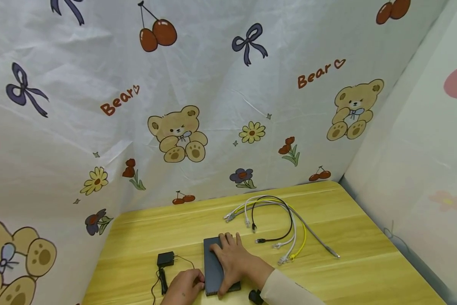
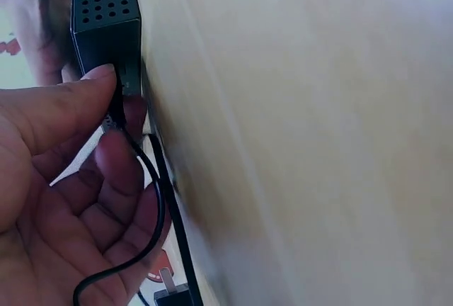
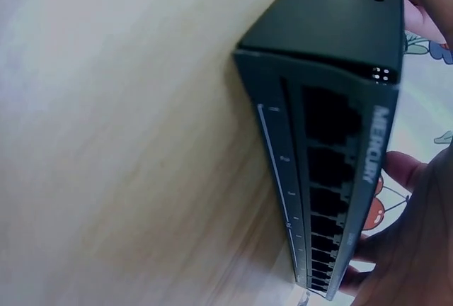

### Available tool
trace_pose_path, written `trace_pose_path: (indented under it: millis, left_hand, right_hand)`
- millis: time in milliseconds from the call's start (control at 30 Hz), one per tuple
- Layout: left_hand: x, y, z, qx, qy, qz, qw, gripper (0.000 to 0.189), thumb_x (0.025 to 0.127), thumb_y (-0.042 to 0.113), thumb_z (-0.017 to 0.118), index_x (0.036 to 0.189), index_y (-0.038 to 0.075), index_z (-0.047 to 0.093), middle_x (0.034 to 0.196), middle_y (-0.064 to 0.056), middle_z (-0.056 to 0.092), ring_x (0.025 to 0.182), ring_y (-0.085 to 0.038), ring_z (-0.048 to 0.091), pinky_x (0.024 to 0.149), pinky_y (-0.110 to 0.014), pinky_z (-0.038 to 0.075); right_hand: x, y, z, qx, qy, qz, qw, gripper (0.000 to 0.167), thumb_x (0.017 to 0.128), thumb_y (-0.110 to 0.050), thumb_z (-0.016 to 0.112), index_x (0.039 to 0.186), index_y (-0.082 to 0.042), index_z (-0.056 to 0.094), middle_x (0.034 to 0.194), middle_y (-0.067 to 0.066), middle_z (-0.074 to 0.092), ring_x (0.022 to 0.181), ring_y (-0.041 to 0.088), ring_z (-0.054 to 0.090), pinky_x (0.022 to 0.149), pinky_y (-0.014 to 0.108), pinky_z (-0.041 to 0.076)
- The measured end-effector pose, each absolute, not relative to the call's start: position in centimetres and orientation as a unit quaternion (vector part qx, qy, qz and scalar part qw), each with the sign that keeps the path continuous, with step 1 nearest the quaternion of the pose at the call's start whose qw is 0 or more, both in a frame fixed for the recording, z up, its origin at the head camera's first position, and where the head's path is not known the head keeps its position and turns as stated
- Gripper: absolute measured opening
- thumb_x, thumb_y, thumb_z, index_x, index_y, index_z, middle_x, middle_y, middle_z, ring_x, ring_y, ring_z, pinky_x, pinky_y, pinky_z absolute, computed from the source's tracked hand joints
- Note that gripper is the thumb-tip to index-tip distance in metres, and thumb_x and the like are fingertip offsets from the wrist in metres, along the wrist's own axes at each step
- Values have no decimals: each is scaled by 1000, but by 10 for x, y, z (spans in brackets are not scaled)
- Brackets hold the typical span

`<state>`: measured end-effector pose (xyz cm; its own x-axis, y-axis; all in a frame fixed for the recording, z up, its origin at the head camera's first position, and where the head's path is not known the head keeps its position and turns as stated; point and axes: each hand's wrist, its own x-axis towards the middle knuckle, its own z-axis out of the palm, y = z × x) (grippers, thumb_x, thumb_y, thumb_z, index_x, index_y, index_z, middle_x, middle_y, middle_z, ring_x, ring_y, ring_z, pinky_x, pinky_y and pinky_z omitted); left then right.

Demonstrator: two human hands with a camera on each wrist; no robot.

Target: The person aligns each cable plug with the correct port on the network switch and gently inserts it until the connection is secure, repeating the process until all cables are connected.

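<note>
A dark network switch (image 1: 214, 275) marked MERCURY lies on the wooden table, its row of ports (image 3: 327, 168) facing the right wrist camera. My right hand (image 1: 236, 260) spans it from above and grips it, thumb at the near end and fingers spread toward the far part. Beside the left long side, my left hand (image 1: 184, 289) pinches a small black power plug (image 2: 119, 106) between thumb and fingers, right at the switch's side. Its thin black cord (image 2: 157, 214) loops down past the palm. The plug's tip is hidden by the fingers.
A black power adapter (image 1: 165, 259) with metal prongs lies left of the switch, by a bundled cord (image 1: 163, 281). Several network cables, including a yellow cable (image 1: 303, 243) and a black cable (image 1: 290, 220), curve at the back right. A black object (image 1: 255, 296) sits by my right sleeve.
</note>
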<state>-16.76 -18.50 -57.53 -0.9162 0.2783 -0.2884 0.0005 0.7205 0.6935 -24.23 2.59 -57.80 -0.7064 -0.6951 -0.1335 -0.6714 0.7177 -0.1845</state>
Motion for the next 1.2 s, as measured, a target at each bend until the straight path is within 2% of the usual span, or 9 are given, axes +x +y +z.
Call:
trace_pose_path:
  millis: [200, 433, 633, 833, 967, 1067, 1200]
  left_hand:
    - [-168, -186, -577, 88, 909, 369, 173, 10, 86, 6, 75, 82, 14, 70, 77, 6, 65, 69, -12, 60, 62, -35, 48]
    - [-167, -185, -578, 99, 899, 402, 145, 21, 83, -1, 75, 85, 13, 60, 75, 4, 62, 67, -12, 60, 57, -34, 46]
    - [-165, -183, -576, 92, 892, 415, 152, 22, 84, -3, 73, 89, 12, 57, 75, 1, 59, 66, -14, 57, 57, -35, 44]
    - [-164, -183, -571, 104, 903, 387, 157, 17, 86, 1, 72, 94, 13, 63, 73, 1, 56, 60, -15, 51, 54, -33, 40]
    - [-166, -185, -567, 96, 923, 338, 157, 17, 85, 10, 77, 99, 14, 68, 86, 3, 60, 75, -17, 54, 64, -38, 45]
    - [-167, -188, -565, 74, 938, 297, 162, 13, 84, 14, 79, 94, 16, 71, 88, 3, 60, 81, -20, 54, 69, -43, 46]
    - [-164, -193, -567, 52, 944, 270, 181, 7, 84, 15, 78, 89, 14, 73, 83, 1, 59, 76, -20, 53, 66, -43, 46]
  right_hand:
    - [-242, 26, -581, -371, 921, -65, 96, 124, 47, -92, 71, 151, -39, 28, 160, 20, 23, 147, 41, 22, 111, 69, 22]
    - [-243, 27, -581, -372, 921, -73, 91, 122, 47, -90, 72, 149, -37, 32, 159, 21, 25, 147, 41, 23, 110, 70, 22]
    - [-242, 26, -581, -372, 920, -79, 93, 120, 47, -90, 73, 148, -39, 32, 159, 21, 24, 147, 41, 23, 110, 71, 21]
    - [-242, 25, -583, -370, 920, -78, 103, 120, 47, -91, 71, 148, -39, 31, 160, 20, 22, 148, 41, 21, 110, 71, 20]
    - [-244, 25, -582, -369, 923, -64, 94, 121, 47, -92, 70, 148, -38, 31, 160, 20, 23, 148, 41, 22, 110, 71, 21]
    - [-245, 26, -580, -367, 924, -60, 88, 122, 46, -92, 70, 148, -39, 31, 160, 19, 23, 148, 40, 22, 110, 71, 21]
    - [-243, 26, -580, -366, 923, -70, 98, 121, 47, -91, 71, 149, -39, 30, 161, 20, 22, 148, 41, 21, 110, 71, 20]
